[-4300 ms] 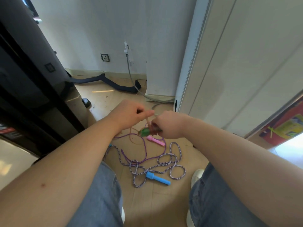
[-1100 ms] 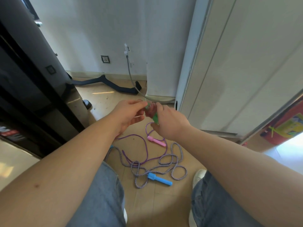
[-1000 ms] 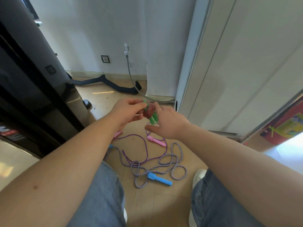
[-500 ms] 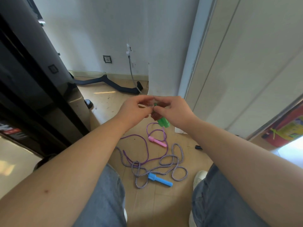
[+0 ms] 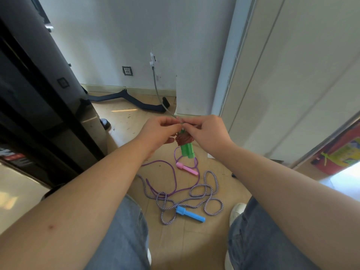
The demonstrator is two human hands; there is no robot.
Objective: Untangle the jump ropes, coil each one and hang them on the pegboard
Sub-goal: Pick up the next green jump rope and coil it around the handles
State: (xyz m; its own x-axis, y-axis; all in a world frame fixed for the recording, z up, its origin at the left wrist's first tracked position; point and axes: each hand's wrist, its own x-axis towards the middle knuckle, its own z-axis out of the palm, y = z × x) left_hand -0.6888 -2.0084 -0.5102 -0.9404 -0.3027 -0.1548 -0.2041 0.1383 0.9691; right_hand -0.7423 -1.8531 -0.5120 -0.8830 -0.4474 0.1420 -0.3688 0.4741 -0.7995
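Left hand (image 5: pixel 155 131), right hand (image 5: pixel 208 133) pinching — apparently — reddish coil (image 5: pixel 183 137), green handles (image 5: pixel 187 150) below

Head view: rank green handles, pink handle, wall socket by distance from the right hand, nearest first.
1. Green handles, hanging just below the right hand.
2. Pink handle, on the floor beneath.
3. Wall socket, far back on the left.

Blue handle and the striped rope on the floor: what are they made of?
Blue handle: looks like moulded plastic, smooth, uniform colour, slight sheen. Striped rope: likely braided fabric cord, matte, twisted purple-white pattern; fibre unclear.
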